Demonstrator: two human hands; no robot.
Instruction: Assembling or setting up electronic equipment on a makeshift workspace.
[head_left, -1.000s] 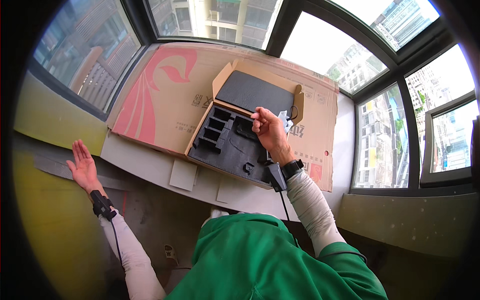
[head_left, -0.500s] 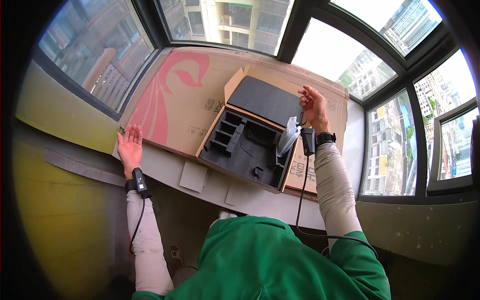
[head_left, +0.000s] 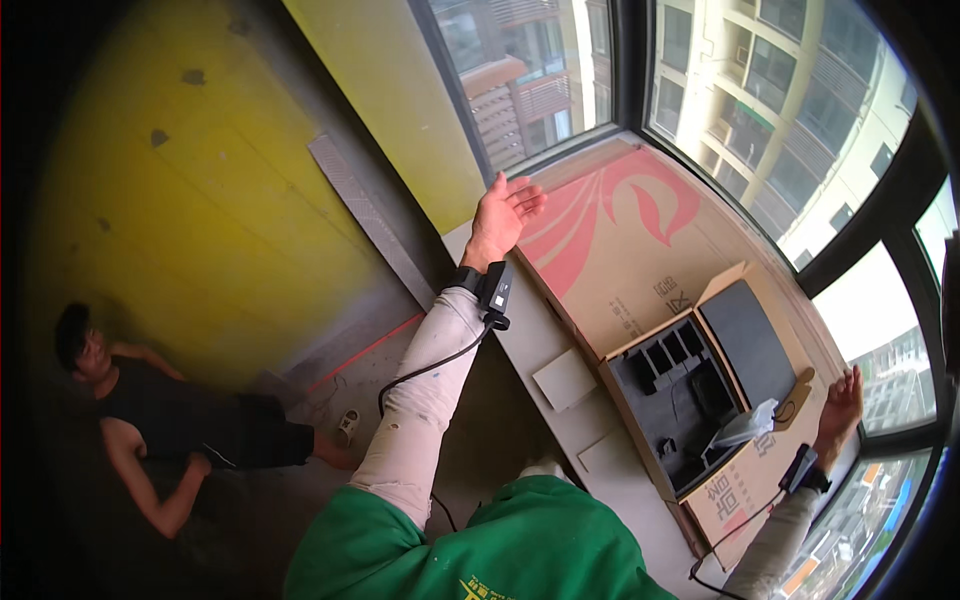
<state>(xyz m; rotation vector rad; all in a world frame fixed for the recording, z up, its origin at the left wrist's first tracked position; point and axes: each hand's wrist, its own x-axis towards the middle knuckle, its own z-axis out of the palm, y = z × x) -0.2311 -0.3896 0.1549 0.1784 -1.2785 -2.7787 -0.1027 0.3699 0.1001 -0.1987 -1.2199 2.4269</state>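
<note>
My left hand (head_left: 505,218) is raised near the window-sill corner, fingers stretched out and holding nothing. My right hand (head_left: 840,412) is at the far right beside the window, fingers apart and partly bent, with nothing seen in it. Between them an open cardboard box (head_left: 648,462) rests on a large flat carton. Its black foam insert (head_left: 664,412) has several cut-out hollows. A crumpled clear plastic bag (head_left: 745,426) lies across the box's right edge, nearest my right hand. The box's raised flap has a dark foam sheet (head_left: 748,345) against it.
The large flat carton (head_left: 625,265) with a red pattern covers the sill along the windows. Pale tiles (head_left: 564,380) lie at the sill's front edge. Another person (head_left: 190,430) is at the left by a yellow wall (head_left: 240,180). Black cables run from devices strapped to my wrists.
The view has swung left, so the box and windows appear farther right and turned. The other person has come into view. Both hands remain raised without anything in them.
</note>
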